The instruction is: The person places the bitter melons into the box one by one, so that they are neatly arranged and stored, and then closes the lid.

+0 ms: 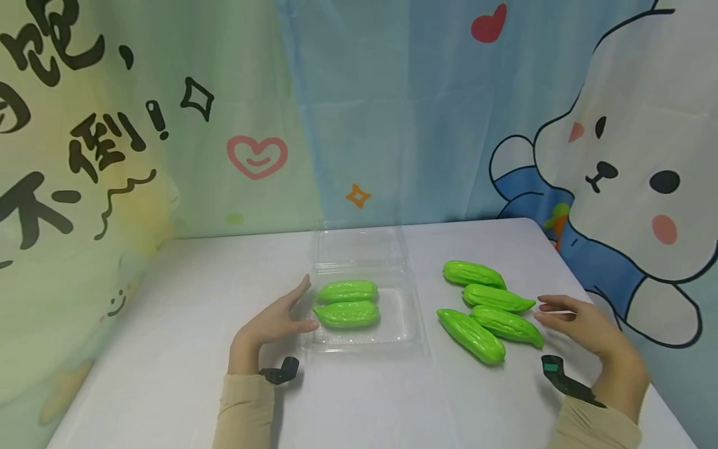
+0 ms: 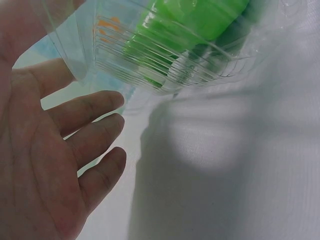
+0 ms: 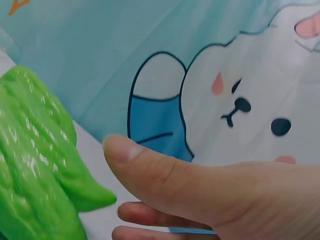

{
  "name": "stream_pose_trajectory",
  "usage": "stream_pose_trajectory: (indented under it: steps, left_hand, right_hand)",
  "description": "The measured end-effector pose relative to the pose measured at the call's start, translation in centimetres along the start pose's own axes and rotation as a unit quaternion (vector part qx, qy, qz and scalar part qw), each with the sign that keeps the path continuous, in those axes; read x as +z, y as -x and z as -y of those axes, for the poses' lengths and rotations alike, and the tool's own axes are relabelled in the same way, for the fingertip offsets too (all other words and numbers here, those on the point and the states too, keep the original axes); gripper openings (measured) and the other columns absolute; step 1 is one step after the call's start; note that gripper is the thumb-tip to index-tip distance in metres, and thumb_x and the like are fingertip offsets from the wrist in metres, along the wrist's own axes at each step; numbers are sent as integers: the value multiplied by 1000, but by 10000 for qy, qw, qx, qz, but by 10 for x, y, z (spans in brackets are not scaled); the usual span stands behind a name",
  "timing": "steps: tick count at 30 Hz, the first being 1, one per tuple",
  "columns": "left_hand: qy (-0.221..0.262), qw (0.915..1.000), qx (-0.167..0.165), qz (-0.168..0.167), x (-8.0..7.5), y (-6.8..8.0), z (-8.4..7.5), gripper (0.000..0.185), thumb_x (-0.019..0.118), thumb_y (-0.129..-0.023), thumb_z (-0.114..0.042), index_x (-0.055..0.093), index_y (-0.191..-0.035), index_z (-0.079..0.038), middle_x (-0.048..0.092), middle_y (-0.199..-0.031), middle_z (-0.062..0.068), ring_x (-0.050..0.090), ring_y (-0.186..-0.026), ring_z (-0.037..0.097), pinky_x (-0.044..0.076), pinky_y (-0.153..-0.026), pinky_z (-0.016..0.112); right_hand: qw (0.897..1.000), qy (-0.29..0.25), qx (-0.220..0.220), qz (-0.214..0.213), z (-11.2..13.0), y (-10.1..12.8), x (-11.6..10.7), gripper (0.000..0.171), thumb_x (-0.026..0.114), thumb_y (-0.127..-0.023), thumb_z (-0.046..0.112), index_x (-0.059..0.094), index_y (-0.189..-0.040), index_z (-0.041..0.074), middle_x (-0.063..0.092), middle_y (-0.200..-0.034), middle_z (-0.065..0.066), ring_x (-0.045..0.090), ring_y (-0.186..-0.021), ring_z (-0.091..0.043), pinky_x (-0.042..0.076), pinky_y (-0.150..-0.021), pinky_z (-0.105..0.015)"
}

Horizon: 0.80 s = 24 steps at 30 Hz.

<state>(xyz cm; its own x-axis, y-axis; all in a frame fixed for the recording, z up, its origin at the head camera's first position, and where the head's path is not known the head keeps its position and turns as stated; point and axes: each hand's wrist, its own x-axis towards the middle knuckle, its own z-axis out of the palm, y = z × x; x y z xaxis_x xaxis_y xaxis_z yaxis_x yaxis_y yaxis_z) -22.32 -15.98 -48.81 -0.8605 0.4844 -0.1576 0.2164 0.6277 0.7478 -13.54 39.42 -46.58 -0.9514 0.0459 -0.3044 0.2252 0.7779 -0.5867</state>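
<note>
A clear plastic clamshell box (image 1: 399, 315) lies with its lid raised at the back, and two bright green bitter melons (image 1: 346, 314) sit side by side in its left half. Along the box's left side is my left hand (image 1: 273, 322), its fingers extended and thumb at the wall; in the left wrist view the palm faces the ridged plastic (image 2: 165, 62). Several more bitter melons (image 1: 472, 337) lie grouped on the right of the table. Just right of them hovers my right hand (image 1: 583, 325), fingers slightly bent around nothing, thumb near a melon's pointed tip (image 3: 95, 196).
A white cloth covers the table (image 1: 185, 299). Behind it hangs a printed curtain (image 1: 359, 112) with hearts, lettering and a cartoon bear (image 1: 628, 156). Dark wrist straps (image 1: 566, 380) are worn on both arms.
</note>
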Motion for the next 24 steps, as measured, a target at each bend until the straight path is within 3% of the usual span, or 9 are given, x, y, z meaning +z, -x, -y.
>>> stream_pose_trajectory:
  steps: [9,17,24]
  left_hand:
    - [7,10000,-5,9,2,-2,2,102,73,-79,-43,7,-154,-21,15,-160,5,13,-147,28,13,-119,50]
    - [-10,10000,6,-8,3,-2,2,104,73,-78,-46,7,-154,-20,16,-159,6,13,-147,28,14,-120,49]
    - [-35,10000,39,-7,3,-1,2,104,73,-79,-46,7,-154,-19,16,-159,6,13,-147,28,14,-120,49]
  right_hand:
    - [9981,165,-469,-365,35,3,-1,75,56,-89,54,39,-143,4,50,-134,-28,48,-119,-47,47,-84,-64]
    - [9927,71,-926,-775,63,-7,17,77,58,-87,55,39,-143,5,46,-140,-24,48,-122,-45,49,-93,-57]
    - [9881,380,-1043,-1064,78,3,34,74,65,-87,46,41,-141,2,47,-138,-25,50,-121,-45,46,-96,-58]
